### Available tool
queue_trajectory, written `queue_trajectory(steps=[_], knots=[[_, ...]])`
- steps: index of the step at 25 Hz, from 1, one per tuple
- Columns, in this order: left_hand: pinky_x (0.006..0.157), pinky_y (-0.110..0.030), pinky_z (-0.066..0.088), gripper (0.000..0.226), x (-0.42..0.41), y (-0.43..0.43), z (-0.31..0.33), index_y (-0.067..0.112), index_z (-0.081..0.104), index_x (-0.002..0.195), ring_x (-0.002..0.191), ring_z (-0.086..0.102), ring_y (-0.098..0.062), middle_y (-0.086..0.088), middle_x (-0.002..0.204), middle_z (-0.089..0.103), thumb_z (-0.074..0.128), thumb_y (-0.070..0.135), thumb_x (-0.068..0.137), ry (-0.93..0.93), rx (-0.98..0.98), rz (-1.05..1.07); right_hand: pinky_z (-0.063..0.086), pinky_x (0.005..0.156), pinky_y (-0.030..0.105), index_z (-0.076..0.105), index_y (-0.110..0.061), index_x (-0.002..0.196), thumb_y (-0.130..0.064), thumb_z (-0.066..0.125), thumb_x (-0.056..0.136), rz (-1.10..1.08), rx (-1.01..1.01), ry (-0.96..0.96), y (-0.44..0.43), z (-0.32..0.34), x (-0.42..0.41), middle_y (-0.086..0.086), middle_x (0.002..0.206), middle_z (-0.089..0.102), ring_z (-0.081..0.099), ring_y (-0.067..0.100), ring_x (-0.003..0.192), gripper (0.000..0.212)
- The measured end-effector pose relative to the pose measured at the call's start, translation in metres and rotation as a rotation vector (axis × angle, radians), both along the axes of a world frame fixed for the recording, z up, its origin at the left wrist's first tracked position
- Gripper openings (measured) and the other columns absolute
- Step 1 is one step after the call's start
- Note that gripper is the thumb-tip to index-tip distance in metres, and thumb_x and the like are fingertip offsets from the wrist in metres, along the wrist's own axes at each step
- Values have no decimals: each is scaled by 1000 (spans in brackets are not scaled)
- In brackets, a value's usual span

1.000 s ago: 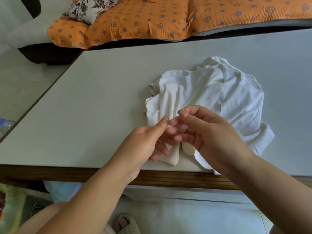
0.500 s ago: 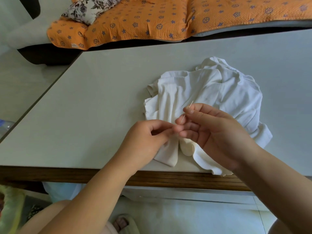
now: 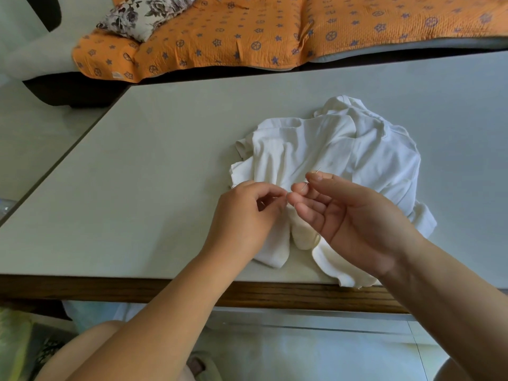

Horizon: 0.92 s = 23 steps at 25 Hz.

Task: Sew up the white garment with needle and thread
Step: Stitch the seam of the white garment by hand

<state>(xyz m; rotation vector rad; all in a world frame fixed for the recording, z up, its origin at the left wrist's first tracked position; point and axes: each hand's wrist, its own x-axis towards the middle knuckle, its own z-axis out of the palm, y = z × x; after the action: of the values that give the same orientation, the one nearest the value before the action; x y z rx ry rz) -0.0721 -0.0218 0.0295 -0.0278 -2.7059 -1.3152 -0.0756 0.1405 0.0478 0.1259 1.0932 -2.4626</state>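
A crumpled white garment [image 3: 330,149] lies on the pale table [image 3: 165,166], with one edge hanging over the near wooden rim. Just above its near part, my right hand [image 3: 354,221] pinches a thin needle [image 3: 312,178] between thumb and forefinger, the tip pointing up and away. My left hand [image 3: 244,215] is beside it, its fingertips pinched together close to the needle's lower end. The thread is too fine to make out. A small cream-coloured object [image 3: 303,235], partly hidden, sits on the table under my hands.
Behind the table stands a sofa with an orange patterned cover [image 3: 247,31] and a floral cushion [image 3: 143,15]. The table's left edge [image 3: 55,160] runs diagonally, with floor beyond it. My foot in a slipper [image 3: 203,367] shows below the table.
My left hand's fingers have curled into a pinch at the needle's lower end. My right hand has lifted slightly, and the needle now shows above its fingertips.
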Motion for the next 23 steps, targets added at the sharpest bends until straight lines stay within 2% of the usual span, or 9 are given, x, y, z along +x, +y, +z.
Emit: queue_trajectory(steps=[2,4,7,8,10,12,14,16,23], knots=[[64,-8,42,8,1,5,2,33,70,91,67,58,0,10,74,63,71,26,87,0,27,19,59,65,21,59,-6,87,-7,53,90,-40,11,22,3,1,-1,9,74,68,73,18,72,7],[63,-21,49,6,4,8,8,28,67,86,63,63,-5,5,72,68,71,33,87,-61,154,53,60,66,22,60,-6,87,-8,54,90,-89,31,68,6,3,-1,10,75,68,73,19,72,7],[55,-25,40,32,10,10,22,19,73,78,62,65,-12,1,70,72,60,46,90,-408,461,-36,61,69,25,60,-3,88,-9,57,85,-32,48,182,6,4,6,16,79,70,72,22,72,7],[55,-24,38,35,10,10,27,19,71,69,57,60,-12,2,61,67,60,45,89,-517,587,-69,61,69,27,59,-1,89,-10,58,83,32,92,235,4,4,10,19,81,70,72,25,74,10],[57,-25,39,34,9,4,28,19,64,55,49,48,-11,4,49,52,64,37,84,-575,755,-104,60,68,29,59,1,89,-13,60,82,160,233,323,-3,1,18,21,85,71,72,28,78,16],[59,-26,41,24,6,-4,25,18,70,67,56,52,-12,2,56,57,64,28,88,-500,702,-60,59,67,29,60,-1,89,-17,63,81,162,354,317,-4,-3,18,18,87,73,72,27,81,18],[65,-27,39,19,5,-11,21,18,73,81,70,59,-9,3,74,71,60,23,94,-386,556,-6,59,65,27,62,-3,89,-15,63,85,54,435,286,-2,-7,13,16,88,74,72,24,81,13],[69,-27,40,18,7,-15,19,19,71,85,74,61,-4,6,83,74,58,20,96,-326,486,-8,59,64,26,63,-5,89,-10,62,93,-38,584,332,-3,-8,7,10,86,76,73,19,77,6],[80,-19,49,17,18,-26,23,33,73,86,87,65,-3,15,89,72,60,26,94,-170,106,-128,52,66,26,73,-34,102,-21,63,91,-145,1149,846,-15,-18,1,-7,64,64,63,11,64,19]])
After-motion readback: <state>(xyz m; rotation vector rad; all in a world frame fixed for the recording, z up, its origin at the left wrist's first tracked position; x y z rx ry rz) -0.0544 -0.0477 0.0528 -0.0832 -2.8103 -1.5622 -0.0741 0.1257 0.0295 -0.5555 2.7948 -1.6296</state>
